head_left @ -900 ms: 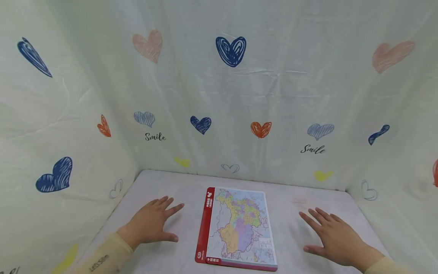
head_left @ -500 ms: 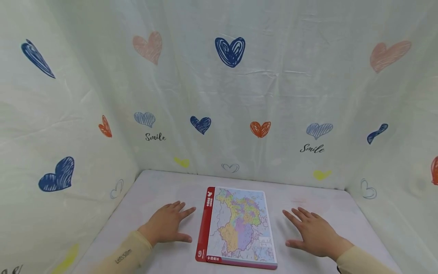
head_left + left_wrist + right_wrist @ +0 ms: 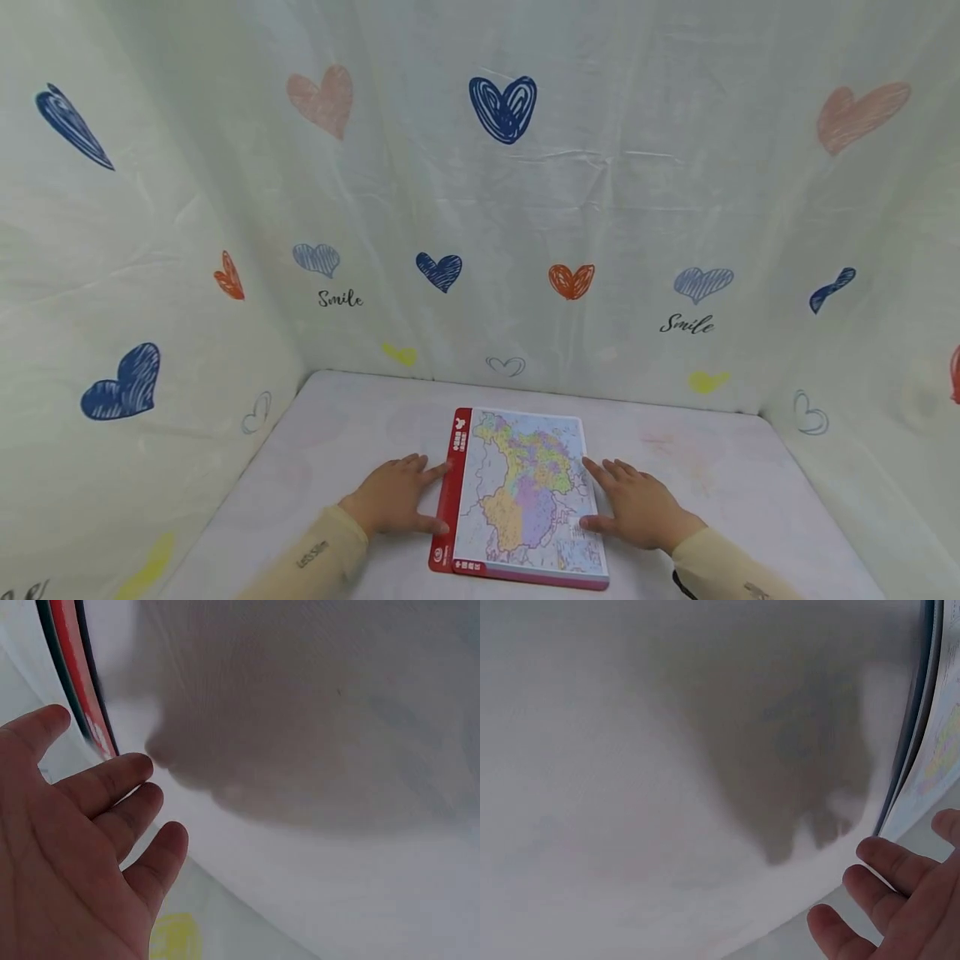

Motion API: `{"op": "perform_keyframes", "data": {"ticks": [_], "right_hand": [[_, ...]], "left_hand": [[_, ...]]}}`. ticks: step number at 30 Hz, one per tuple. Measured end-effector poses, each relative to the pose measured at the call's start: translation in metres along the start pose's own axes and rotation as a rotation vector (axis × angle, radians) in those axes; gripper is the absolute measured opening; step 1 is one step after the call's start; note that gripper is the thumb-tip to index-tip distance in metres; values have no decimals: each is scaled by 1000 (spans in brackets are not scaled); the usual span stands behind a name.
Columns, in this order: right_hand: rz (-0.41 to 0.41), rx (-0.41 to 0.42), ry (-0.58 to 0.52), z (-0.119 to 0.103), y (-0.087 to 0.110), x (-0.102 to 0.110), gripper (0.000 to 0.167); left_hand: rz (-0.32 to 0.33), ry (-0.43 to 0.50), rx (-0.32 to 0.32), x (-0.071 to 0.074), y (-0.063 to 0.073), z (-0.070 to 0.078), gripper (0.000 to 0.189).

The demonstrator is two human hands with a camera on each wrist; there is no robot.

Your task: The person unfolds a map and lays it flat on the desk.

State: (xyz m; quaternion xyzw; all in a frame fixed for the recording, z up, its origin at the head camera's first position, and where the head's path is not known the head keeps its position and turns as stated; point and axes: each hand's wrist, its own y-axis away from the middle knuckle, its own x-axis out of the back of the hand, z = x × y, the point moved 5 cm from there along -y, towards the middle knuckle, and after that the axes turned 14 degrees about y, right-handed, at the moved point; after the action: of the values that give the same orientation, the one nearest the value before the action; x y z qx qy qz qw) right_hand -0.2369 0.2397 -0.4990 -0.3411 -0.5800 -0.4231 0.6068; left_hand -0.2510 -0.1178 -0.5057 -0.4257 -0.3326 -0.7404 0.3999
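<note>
A flat, rectangular map board (image 3: 525,500) with a printed coloured map and a red strip lies on the table. My left hand (image 3: 396,497) is at its left side, with the thumb and index fingertips at the red strip. On the opposite side, my right hand (image 3: 636,506) has its thumb and index fingertips at the board's right edge. Both hands have their fingers spread and extended. In the left wrist view the board's edge (image 3: 75,667) shows beyond the fingers, and the right wrist view shows layered edges (image 3: 911,742). Whether the fingertips press on it cannot be told.
The board lies on a pale cloth-covered table (image 3: 360,408). A white curtain (image 3: 637,208) printed with hearts and "Smile" surrounds the table at the back and both sides.
Both hands have moved inward from either side, the left one rightward and the right one leftward, up to the map board's edges. The board has stayed in place.
</note>
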Motion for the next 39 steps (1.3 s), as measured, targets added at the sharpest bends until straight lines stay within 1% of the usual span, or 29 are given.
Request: {"op": "perform_keyframes", "data": {"ticks": [8, 12, 15, 19, 23, 33, 39], "right_hand": [[3, -15, -60, -11, -11, -14, 97], [-21, -44, -107, -15, -15, -18, 98], [-33, -64, -133, -17, -17, -21, 99], [-36, -88, -150, -18, -20, -24, 101], [-38, -107, -160, -18, -21, -25, 105], [-19, -124, -176, -21, -21, -25, 111], [27, -140, -156, -24, -22, -22, 114]], "left_hand": [[2, 23, -18, -8, -8, 10, 95], [-7, 51, -24, -12, -11, 12, 93], [-13, 87, -13, -14, -13, 12, 93], [-15, 179, 16, -14, -17, 12, 92], [8, 273, 17, -12, -19, 12, 91], [82, 402, 25, -5, -19, 15, 81], [103, 545, 35, -4, -18, 14, 82]]}}
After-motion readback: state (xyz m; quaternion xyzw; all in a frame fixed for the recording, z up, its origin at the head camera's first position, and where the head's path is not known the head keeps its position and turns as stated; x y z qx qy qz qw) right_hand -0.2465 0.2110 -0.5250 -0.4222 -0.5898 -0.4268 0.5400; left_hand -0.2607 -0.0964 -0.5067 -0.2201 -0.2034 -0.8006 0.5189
